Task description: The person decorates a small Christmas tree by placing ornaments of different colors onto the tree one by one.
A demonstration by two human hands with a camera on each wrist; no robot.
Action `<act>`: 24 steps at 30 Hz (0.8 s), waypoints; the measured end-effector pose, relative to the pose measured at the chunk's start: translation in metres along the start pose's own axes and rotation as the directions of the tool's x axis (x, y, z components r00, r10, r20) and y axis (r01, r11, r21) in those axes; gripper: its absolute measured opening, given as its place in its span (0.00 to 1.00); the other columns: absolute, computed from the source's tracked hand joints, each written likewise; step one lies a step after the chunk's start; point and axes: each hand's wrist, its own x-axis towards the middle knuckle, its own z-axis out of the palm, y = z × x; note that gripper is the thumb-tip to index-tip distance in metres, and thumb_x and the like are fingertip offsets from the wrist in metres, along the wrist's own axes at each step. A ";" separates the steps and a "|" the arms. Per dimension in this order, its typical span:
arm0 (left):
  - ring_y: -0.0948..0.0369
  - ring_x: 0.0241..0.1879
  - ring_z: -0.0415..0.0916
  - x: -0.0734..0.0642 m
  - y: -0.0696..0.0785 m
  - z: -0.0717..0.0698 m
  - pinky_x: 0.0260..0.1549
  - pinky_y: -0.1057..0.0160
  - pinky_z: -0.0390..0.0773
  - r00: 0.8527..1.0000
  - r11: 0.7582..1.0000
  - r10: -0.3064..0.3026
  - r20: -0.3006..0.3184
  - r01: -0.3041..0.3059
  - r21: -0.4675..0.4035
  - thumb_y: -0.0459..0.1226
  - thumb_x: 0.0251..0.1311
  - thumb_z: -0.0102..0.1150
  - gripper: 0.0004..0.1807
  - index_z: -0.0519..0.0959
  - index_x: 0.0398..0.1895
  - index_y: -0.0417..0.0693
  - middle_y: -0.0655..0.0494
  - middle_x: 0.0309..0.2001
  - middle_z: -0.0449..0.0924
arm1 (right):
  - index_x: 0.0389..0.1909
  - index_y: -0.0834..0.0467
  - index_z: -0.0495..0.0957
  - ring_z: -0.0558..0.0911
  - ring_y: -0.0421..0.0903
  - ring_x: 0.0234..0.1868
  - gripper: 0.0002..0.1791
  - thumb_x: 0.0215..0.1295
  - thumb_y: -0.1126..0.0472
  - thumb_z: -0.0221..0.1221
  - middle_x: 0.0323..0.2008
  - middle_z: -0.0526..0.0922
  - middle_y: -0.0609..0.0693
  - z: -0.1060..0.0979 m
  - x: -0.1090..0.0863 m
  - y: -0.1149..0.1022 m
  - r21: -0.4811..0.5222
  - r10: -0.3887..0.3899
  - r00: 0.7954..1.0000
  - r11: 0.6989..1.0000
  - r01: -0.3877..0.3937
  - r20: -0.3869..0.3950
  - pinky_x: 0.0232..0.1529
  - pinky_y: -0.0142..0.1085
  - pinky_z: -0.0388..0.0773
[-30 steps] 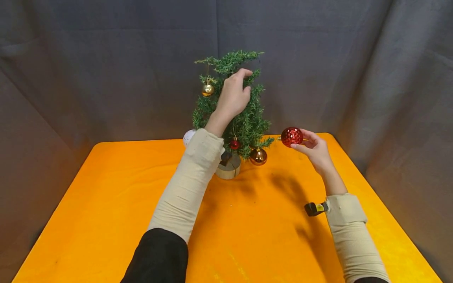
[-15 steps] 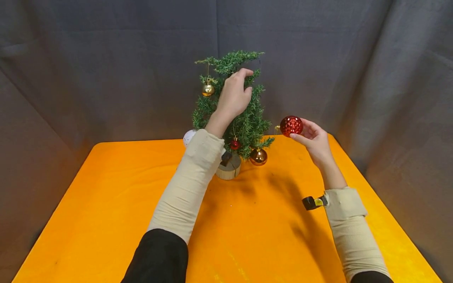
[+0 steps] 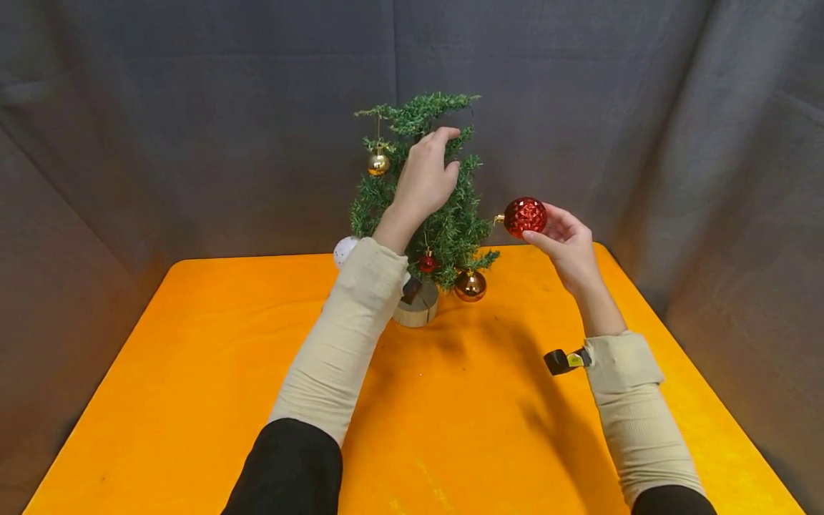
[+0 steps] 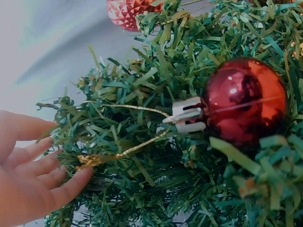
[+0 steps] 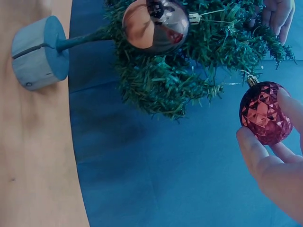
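Observation:
My right hand [image 3: 569, 250] holds a red faceted Christmas bauble [image 3: 524, 217] between thumb and fingers, right of the small artificial Christmas tree [image 3: 447, 222]. Its gold cap [image 5: 253, 80] points toward the branches, and a thin gold string runs from it toward a branch tip in the right wrist view. My left hand [image 3: 425, 172] reaches into the upper tree; its loosely bent fingers [image 4: 61, 189] touch the greenery, thumb apart. Close by in the left wrist view hangs a small smooth red bauble [image 4: 246, 101] on a gold string.
A gold bauble [image 3: 378, 163] hangs upper left on the tree, a copper bauble [image 3: 471, 285] lower right. A white speckled bauble [image 3: 344, 250] shows partly behind the left sleeve. The tree's round wooden base [image 3: 415, 312] stands on the orange table [image 3: 212, 372], before a grey curtain [image 3: 257, 129].
My right hand has moved up and slightly left with the red faceted bauble, closer to the tree. The left hand stays nearly still.

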 end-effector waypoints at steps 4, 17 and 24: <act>0.61 0.56 0.63 -0.001 0.001 0.000 0.44 0.68 0.66 1.000 1.000 0.015 -0.014 -0.015 -0.001 0.34 0.63 0.47 0.23 0.62 0.62 0.47 0.55 0.61 0.62 | 0.50 0.62 0.73 0.74 0.45 0.41 0.22 0.52 0.70 0.62 0.42 0.77 0.51 0.003 0.002 -0.002 0.018 -0.009 1.000 1.000 0.009 0.002 0.41 0.26 0.74; 0.62 0.58 0.61 -0.006 0.004 -0.001 0.50 0.70 0.64 0.995 0.998 0.060 -0.084 -0.060 0.001 0.33 0.62 0.49 0.20 0.68 0.58 0.47 0.55 0.58 0.66 | 0.61 0.62 0.63 0.77 0.45 0.38 0.32 0.53 0.75 0.58 0.42 0.76 0.53 0.011 0.007 -0.014 0.181 -0.022 1.000 0.983 0.018 0.021 0.39 0.30 0.75; 0.61 0.56 0.63 -0.007 0.004 -0.001 0.49 0.70 0.65 0.992 0.997 0.075 -0.106 -0.076 -0.003 0.32 0.61 0.50 0.19 0.70 0.56 0.46 0.54 0.56 0.69 | 0.60 0.62 0.64 0.77 0.46 0.41 0.30 0.54 0.76 0.57 0.43 0.76 0.54 0.015 0.009 -0.020 0.248 -0.036 0.998 0.969 0.025 0.042 0.41 0.31 0.74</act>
